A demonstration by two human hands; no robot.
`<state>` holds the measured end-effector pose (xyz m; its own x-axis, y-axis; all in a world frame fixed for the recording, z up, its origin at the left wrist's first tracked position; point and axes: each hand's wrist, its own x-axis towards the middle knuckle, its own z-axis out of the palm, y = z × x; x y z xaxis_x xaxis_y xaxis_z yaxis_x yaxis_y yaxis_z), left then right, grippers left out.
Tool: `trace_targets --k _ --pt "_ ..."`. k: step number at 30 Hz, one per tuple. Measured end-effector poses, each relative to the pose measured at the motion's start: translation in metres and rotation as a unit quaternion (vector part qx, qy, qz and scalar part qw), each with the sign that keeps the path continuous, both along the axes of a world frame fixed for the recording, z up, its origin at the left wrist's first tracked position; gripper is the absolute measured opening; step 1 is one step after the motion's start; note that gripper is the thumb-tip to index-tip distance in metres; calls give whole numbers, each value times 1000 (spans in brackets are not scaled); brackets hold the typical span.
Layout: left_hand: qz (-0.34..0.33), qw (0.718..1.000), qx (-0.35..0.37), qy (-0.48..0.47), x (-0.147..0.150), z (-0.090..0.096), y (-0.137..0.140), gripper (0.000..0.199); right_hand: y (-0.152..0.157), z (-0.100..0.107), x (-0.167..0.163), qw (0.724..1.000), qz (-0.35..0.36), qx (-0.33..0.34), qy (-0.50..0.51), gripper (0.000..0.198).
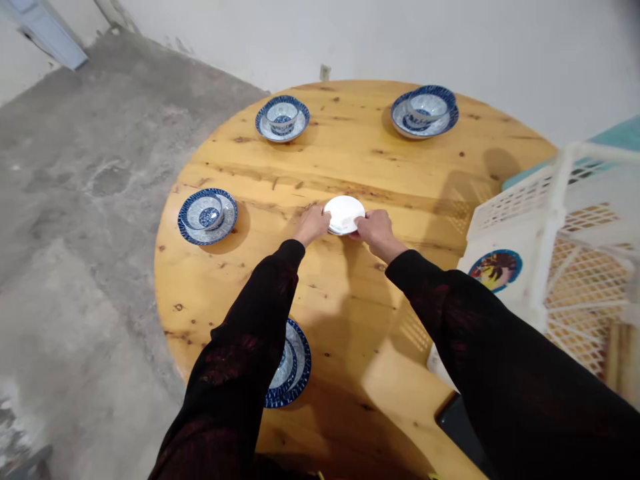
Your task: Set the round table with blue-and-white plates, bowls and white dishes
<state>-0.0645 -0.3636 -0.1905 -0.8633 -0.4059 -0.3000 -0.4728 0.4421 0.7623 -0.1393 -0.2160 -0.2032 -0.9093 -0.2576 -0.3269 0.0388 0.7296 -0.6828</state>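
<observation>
Small white dish [344, 213] pinched at opposite rims by left hand [313, 225] and right hand [375, 230] fingers above desk [350, 153]; likely light, rigid, glazed-slippery, breakable.

Hidden and cropped regions, head view.
The left sleeve [250, 347] covers most of the nearest blue-and-white bowl and plate [296, 373] (only the right rim shows). The fingers [327, 217] of both hands tuck under the white saucer [344, 213], their tips unseen. The white crate [565, 253] and a dark object [457, 420] beneath the right sleeve are cut off; the table [350, 153] loses its near edge.
</observation>
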Motion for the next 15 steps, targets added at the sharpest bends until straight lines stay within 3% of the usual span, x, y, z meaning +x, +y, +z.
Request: trace_targets --k 3,6,12,15 --pt "8 1000 -6 13 -8 -2 1 28 -2 4 -4 996 -74 -34 -48 11" --pt "12 1000 -15 20 -10 -1 2 28 0 12 -7 995 -56 -49 -59 10" --pt "31 995 -94 -7 -5 16 6 23 5 29 -11 996 -34 63 46 8" --pt "36 991 -130 -20 -6 23 7 18 4 33 -12 994 -43 85 48 8"
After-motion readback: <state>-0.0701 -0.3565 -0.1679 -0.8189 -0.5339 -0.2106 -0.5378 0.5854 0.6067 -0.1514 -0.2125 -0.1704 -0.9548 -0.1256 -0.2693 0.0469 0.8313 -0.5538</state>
